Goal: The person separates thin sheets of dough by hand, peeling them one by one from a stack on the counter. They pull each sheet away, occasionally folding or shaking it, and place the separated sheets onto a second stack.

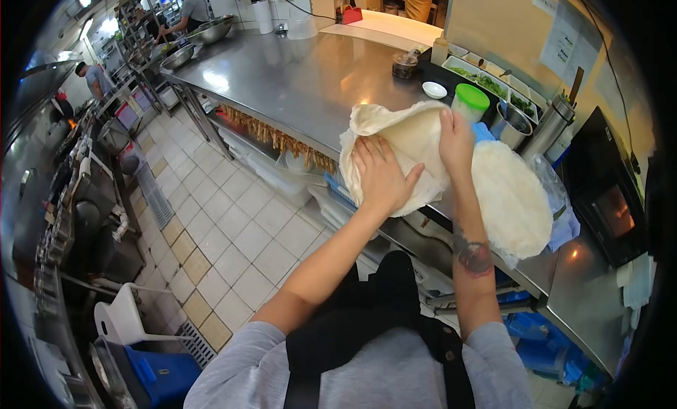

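A large, thin sheet of pale dough hangs over the front edge of the steel counter, its top edge folded over. My left hand lies flat on the sheet with the fingers spread. At the sheet's right edge, my right hand is closed round the rim of the dough. Beside it on the counter, a second round pale sheet rests on clear plastic.
Behind the dough stand a green-lidded tub, a small white bowl, a jar and trays of greens. A black oven is at right. Co-workers stand far left. A white chair is lower left.
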Demonstrator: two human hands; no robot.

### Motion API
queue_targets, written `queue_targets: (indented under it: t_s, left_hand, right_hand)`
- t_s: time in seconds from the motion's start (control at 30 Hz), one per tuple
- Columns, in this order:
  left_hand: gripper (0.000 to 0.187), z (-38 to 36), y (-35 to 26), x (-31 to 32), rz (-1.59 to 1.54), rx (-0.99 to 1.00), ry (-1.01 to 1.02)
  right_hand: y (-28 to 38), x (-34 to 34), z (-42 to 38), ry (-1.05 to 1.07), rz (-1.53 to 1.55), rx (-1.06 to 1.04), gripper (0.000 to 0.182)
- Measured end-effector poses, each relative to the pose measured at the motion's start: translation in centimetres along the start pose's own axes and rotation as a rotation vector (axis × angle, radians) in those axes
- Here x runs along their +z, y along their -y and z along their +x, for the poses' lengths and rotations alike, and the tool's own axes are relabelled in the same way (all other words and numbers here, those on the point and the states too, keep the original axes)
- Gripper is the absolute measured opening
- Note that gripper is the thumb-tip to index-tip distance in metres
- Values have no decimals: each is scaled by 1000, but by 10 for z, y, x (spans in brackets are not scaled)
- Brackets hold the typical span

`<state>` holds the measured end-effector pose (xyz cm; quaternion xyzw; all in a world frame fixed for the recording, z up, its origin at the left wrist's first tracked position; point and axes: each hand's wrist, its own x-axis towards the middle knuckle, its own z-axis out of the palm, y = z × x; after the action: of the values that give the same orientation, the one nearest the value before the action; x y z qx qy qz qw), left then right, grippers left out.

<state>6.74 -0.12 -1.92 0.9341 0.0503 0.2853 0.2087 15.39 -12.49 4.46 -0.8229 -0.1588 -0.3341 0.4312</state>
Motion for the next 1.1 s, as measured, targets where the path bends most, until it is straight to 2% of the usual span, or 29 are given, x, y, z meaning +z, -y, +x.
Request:
queue_targets:
  t_s: [0.13,0.4,0.5,0.67,0.8,0.9,1.1]
  left_hand:
    - [96,2,-3,0,57,-25,57]
    - [101,3,-6,-5,83,-28,93]
    - [103,3,-6,-5,74,-42,117]
    - [103,5,-6,-8,72,-29,153]
    - [103,5,-4,-8,86,1,162]
    - [104,6,-4,-5,93,-9,207]
    - [102,8,-5,-12,104,-39,295]
  right_hand:
    - [20,-9,41,-66,-140,-181,32]
    - [36,-31,90,-185,-351,-200,30]
    - [37,-33,103,-182,-369,-198,31]
    - [33,-43,126,-291,-411,-190,32]
    - [47,-54,140,-330,-386,-231,35]
    - [63,-61,146,-324,-481,-222,34]
    - [43,-118,198,-471,-344,-400,35]
